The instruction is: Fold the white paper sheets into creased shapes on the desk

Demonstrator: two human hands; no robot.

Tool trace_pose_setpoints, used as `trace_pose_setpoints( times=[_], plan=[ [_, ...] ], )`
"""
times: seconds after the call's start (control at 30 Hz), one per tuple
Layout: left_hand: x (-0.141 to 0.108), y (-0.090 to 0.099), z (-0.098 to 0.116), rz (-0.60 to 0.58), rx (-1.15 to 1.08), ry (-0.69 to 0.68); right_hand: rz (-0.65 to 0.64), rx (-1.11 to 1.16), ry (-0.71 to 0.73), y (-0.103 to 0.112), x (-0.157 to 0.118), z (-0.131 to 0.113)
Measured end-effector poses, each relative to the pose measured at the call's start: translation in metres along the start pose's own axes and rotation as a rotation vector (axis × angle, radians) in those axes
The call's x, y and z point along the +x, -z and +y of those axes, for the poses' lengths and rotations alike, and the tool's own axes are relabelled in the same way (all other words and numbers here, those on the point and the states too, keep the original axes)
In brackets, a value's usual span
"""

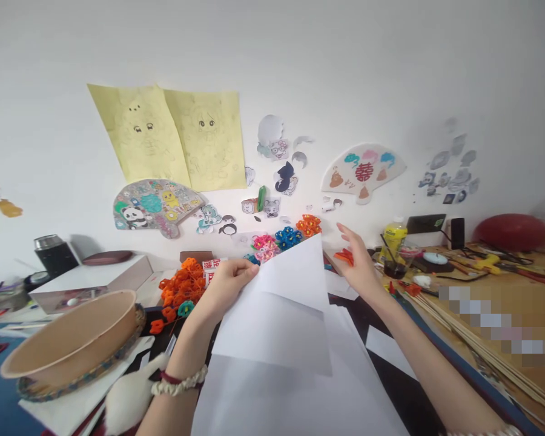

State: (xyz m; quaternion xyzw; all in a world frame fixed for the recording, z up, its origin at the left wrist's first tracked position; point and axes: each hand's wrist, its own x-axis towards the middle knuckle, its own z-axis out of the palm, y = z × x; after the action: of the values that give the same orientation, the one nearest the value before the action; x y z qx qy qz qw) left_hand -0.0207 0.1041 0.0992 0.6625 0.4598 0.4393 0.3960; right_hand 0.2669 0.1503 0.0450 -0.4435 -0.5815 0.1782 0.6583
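Observation:
A white sheet of paper (272, 333) is held up in front of me, its upper part folded over into a slanting flap. Thumb and fingers of my left hand (229, 284) pinch its left edge near the top. My right hand (361, 266) is raised to the right of the sheet, fingers apart and holding nothing; a gap separates it from the paper. Below lies more white paper (358, 363), partly covered by the folded sheet. Bright pipe-cleaner flowers in pink, blue (288, 238) and orange (309, 225) show just beyond the paper's top edge.
To the left are a round tan basin (72, 336), a white box (91, 281), a black thermos (52, 254) and a bunch of orange flowers (186, 281). At right lie thin wooden sticks (485, 348) and a yellow-labelled bottle (394, 236). Drawings (204, 142) hang on the wall.

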Motion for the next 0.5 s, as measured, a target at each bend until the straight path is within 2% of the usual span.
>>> trace_pose_setpoints(
  times=[0.13, 0.23, 0.33, 0.4, 0.5],
  plan=[
    [-0.004, 0.002, 0.004, 0.015, -0.287, 0.105, -0.359, -0.329, 0.352, -0.005, -0.009, -0.02],
    [-0.004, 0.003, 0.008, 0.028, -0.455, 0.154, -0.503, -0.484, 0.482, -0.012, -0.017, -0.026],
    [-0.003, 0.003, 0.008, 0.032, -0.59, 0.198, -0.591, -0.507, 0.484, -0.017, -0.023, -0.028],
    [-0.002, 0.002, 0.006, 0.029, -0.667, 0.216, -0.625, -0.442, 0.443, -0.02, -0.026, -0.033],
    [-0.001, -0.001, 0.005, 0.029, -0.757, 0.211, -0.58, -0.137, 0.232, -0.026, -0.031, -0.046]
  ],
)
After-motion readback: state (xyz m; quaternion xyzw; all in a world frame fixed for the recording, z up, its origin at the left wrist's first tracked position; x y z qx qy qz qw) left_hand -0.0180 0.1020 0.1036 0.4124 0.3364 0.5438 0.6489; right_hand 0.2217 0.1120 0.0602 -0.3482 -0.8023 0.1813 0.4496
